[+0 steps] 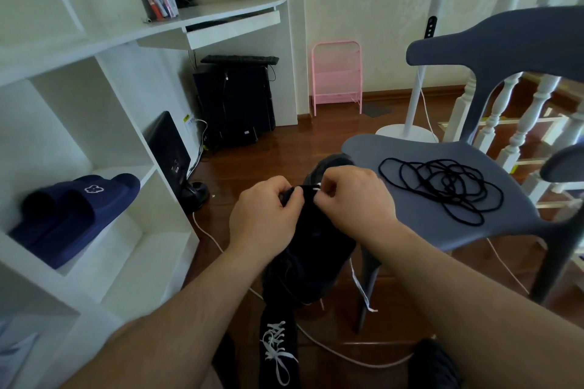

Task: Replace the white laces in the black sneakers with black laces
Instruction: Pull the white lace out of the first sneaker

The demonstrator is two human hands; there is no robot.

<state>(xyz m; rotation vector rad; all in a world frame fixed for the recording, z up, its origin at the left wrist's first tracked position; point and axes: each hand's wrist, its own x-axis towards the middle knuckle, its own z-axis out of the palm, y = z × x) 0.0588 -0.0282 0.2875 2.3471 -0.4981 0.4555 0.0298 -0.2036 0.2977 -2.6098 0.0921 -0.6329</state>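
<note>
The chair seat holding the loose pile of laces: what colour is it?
Grey-blue chair seat, with the black laces lying on it. The head view, the only one, shows it clearly.

You have two hands in view, your left hand and your right hand, both on one black sneaker. A second sneaker, one still laced in white, sits below. One tangle of black laces lies on one grey chair. You see two navy slippers, one white fan and one pink rack.
</note>
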